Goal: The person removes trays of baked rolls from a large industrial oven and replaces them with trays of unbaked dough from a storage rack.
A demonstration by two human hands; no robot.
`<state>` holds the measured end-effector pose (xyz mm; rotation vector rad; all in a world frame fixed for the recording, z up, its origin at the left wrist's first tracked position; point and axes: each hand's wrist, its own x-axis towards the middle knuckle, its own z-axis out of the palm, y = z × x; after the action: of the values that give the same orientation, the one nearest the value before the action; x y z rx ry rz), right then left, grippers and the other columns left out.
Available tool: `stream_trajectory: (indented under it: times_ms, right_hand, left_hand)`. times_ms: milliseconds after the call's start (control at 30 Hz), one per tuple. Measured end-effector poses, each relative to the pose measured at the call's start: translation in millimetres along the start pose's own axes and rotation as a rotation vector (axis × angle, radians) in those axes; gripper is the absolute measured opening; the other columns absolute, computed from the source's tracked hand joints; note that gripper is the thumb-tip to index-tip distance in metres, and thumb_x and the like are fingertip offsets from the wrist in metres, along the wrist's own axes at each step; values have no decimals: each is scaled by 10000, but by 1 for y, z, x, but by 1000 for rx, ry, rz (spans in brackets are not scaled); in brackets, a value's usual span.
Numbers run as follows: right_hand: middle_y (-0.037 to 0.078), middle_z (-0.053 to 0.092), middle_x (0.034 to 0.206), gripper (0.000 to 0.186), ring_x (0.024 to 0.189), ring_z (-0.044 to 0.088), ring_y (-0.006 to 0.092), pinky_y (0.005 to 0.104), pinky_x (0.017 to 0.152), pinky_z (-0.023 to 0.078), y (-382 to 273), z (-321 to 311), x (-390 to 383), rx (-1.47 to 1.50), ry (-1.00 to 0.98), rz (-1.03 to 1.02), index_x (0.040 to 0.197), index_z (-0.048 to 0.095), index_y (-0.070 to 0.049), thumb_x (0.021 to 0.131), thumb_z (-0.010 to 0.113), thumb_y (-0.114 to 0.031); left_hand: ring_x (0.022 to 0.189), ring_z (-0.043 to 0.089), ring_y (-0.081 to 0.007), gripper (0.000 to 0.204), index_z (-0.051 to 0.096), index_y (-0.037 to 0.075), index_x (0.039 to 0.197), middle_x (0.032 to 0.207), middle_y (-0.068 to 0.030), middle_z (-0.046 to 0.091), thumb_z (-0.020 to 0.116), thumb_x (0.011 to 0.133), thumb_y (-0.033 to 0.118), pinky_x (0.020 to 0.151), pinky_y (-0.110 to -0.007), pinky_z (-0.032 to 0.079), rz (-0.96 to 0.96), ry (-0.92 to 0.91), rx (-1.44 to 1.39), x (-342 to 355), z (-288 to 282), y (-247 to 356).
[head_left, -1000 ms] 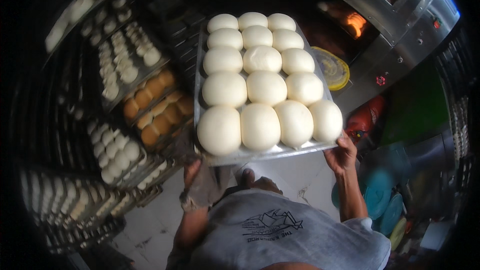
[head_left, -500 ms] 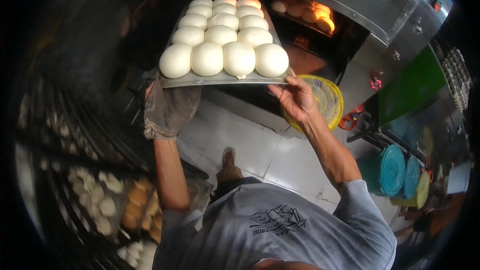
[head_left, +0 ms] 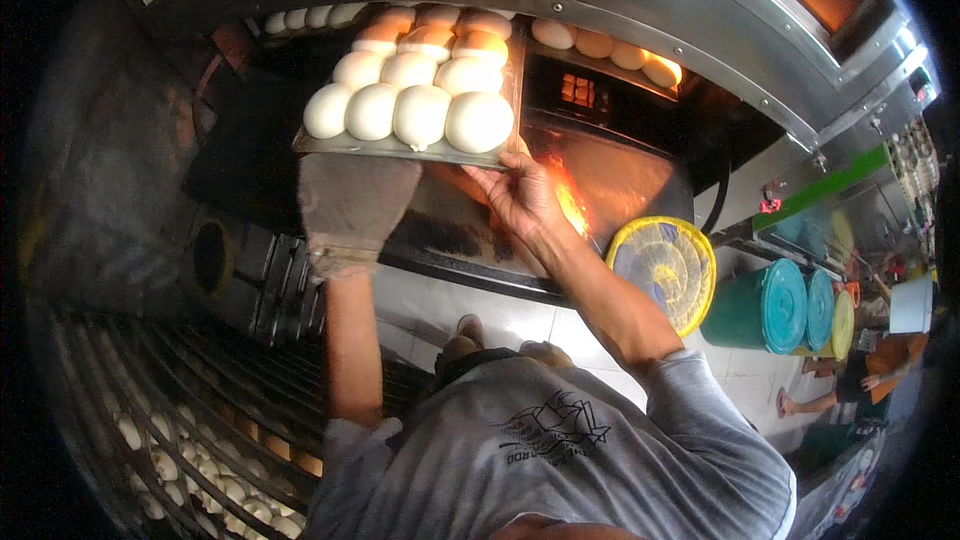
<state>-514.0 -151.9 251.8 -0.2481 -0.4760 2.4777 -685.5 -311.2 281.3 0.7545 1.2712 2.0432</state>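
Note:
I carry a metal tray [head_left: 356,146] of several pale, round dough balls [head_left: 420,116] up in the mouth of the steel oven [head_left: 650,25]. My left hand [head_left: 352,202] is covered by a dark cloth and sits under the tray's near left edge; its fingers are hidden. My right hand [head_left: 520,195] grips the near right edge, bare, thumb at the rim. Beside the tray, inside the oven, a row of rolls [head_left: 595,45] glows orange, and another pale row shows at the back left. Orange firelight [head_left: 565,195] shows below my right hand.
A yellow-rimmed round cover [head_left: 690,235] stands by my right forearm. Teal lidded buckets [head_left: 750,305] sit right, near the green-sided unit [head_left: 810,180]. Another person [head_left: 880,375] is at the far right. A rack [head_left: 200,390] with dough stands lower left, over tiled floor [head_left: 520,325].
The tray has moved away from my body into the oven opening, with both hands still on it. The view has swung from the racks toward the oven. Another person shows more clearly at right.

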Motion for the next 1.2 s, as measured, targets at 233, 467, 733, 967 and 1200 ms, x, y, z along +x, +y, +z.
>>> stream_trajectory:
  times_ms: [233, 467, 733, 967, 1200]
  right_hand:
    - [195, 512, 1294, 309, 1109, 607, 331, 448, 993, 551, -25, -6, 54, -376, 139, 74, 1318, 419, -14, 1015, 408, -73]
    - [200, 522, 1342, 602, 1054, 646, 331, 377, 930, 544, -101, -2, -47, -716, 234, -90, 1517, 261, -7, 979, 518, -93]
    - [178, 633, 1202, 526, 991, 689, 282, 348, 894, 559, -138, -1, -178, -775, 435, -293, 1421, 405, 58, 963, 577, -135]
    - [159, 651, 1183, 532, 977, 693, 243, 355, 887, 559, -143, 9, -217, -860, 434, -337, 1399, 442, 64, 944, 617, -149]
    - [180, 681, 1170, 419, 1092, 669, 247, 352, 975, 498, -270, 39, -226, -1923, 590, -1066, 1276, 597, 7, 884, 693, -107]
  left_hand:
    - [1204, 509, -226, 350, 539, 79, 1245, 1319, -84, 549, 442, 985, 292, 1052, -417, 369, 210, 33, 976, 89, -3, -36]
    - [1272, 460, -225, 381, 504, 115, 1306, 1394, -71, 502, 366, 1006, 306, 1106, -449, 307, 316, -34, 1357, 182, 10, -75]
    - [1387, 349, -272, 450, 420, 149, 1439, 1525, -51, 372, 367, 1017, 296, 1157, -529, 220, 2, -376, 2362, 205, 100, -13]
    - [1408, 334, -272, 537, 424, 169, 1452, 1523, -138, 344, 494, 949, 345, 1148, -475, 273, 52, 32, 1834, 243, 61, -70]
    - [1187, 582, -306, 736, 558, 3, 1289, 1268, -194, 606, 667, 809, 551, 1011, -404, 454, 481, -69, 1567, 131, 156, -48]
